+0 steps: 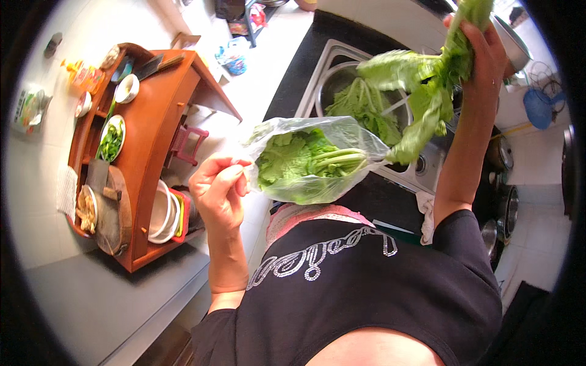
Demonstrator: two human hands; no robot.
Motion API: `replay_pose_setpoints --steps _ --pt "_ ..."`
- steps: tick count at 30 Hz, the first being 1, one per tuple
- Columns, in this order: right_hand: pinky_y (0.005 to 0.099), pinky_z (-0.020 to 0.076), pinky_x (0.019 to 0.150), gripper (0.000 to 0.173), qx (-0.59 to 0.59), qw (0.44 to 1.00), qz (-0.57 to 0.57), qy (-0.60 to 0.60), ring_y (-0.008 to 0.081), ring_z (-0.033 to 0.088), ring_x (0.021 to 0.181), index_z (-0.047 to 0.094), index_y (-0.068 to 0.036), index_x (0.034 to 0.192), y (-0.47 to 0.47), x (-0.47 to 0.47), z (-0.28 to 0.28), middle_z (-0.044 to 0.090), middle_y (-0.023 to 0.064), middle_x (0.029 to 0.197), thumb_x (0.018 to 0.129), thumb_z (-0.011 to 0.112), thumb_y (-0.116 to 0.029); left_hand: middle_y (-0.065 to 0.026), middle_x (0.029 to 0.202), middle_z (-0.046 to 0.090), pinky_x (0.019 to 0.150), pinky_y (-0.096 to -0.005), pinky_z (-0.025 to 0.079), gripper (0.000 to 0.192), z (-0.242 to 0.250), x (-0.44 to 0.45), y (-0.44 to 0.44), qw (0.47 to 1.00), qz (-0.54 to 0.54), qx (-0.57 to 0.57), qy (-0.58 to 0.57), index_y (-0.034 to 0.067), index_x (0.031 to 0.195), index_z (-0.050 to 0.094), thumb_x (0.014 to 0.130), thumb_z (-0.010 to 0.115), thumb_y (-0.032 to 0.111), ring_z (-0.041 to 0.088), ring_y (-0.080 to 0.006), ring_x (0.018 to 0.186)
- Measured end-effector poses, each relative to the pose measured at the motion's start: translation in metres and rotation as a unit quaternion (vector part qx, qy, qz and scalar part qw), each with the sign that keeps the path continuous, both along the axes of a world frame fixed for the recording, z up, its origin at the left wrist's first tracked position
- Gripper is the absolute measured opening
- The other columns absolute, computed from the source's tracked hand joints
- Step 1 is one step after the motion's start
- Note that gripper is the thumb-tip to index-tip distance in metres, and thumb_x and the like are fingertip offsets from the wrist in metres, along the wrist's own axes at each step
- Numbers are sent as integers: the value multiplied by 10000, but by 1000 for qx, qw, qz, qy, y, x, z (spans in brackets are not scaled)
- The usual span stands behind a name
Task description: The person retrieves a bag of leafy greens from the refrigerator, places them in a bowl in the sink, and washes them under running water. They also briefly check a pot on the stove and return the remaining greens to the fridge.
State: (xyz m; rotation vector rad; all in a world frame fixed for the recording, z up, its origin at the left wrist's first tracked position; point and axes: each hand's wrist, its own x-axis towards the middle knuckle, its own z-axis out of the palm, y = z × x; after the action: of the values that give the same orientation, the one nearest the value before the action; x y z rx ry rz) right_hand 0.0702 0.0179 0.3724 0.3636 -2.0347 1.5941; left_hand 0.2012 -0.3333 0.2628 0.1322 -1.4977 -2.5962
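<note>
My left hand [222,183] pinches the edge of a clear plastic bag [311,194], whose mouth gapes upward. Leafy greens [293,158] with pale stalks lie inside it. Raised at the upper right, my right hand [483,50] grips a bunch of leafy greens [423,82] by the stalk end, its leaves hanging down and partly blurred. Beneath that bunch, more leafy greens [361,105] rest in a round metal basin [327,84] set in the sink [311,98]. The hanging leaves hide part of the basin.
A wooden cabinet [160,110] at the left carries a plate of chopped greens [112,137], a white bowl [127,88], a knife [151,66] and a cleaver [103,180] on a round chopping board [114,219]. Beside the sink hangs a white cloth [425,215]. Pots [508,210] stand at the right.
</note>
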Motion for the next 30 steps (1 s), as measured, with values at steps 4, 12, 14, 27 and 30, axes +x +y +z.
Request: replay_pose_setpoints --steps 4,12,14,27,30 --pt "277 511 603 378 274 932 -143 -187 156 608 689 559 -15 1064 24 -53 -50 621 95 828 796 613 -276 -138 718 622 443 -222 358 134 2 0 5 1000 -7 6 9 -85 835 600 742 521 -29 439 -91 450" --pt "293 496 726 344 380 905 -138 -133 155 624 819 625 -27 1045 -31 -25 -159 665 95 901 777 661 -240 -167 816 641 482 -226 385 198 2 1 0 999 -34 -26 21 -84 925 607 758 516 -33 471 -104 490" --pt "223 494 701 195 227 969 43 -92 98 617 799 640 -17 1013 -48 15 -127 664 79 929 847 572 -93 -213 976 619 501 -226 404 272 0 -2 0 999 -43 -12 17 -48 1019 604 762 515 -45 481 -110 512" --pt "379 489 730 272 647 711 231 -149 270 576 885 574 -46 938 -103 74 -149 584 118 848 701 645 -159 -173 995 613 476 -201 382 503 -6 7 -7 990 -107 -69 56 75 1243 504 770 497 -96 425 -67 492" --pt "374 479 755 366 699 660 212 -172 271 552 941 575 -49 965 -78 92 -153 569 123 908 654 698 -199 -84 852 638 468 -178 356 563 -9 11 -7 981 -158 -97 49 105 1285 464 764 521 -101 402 -41 478"
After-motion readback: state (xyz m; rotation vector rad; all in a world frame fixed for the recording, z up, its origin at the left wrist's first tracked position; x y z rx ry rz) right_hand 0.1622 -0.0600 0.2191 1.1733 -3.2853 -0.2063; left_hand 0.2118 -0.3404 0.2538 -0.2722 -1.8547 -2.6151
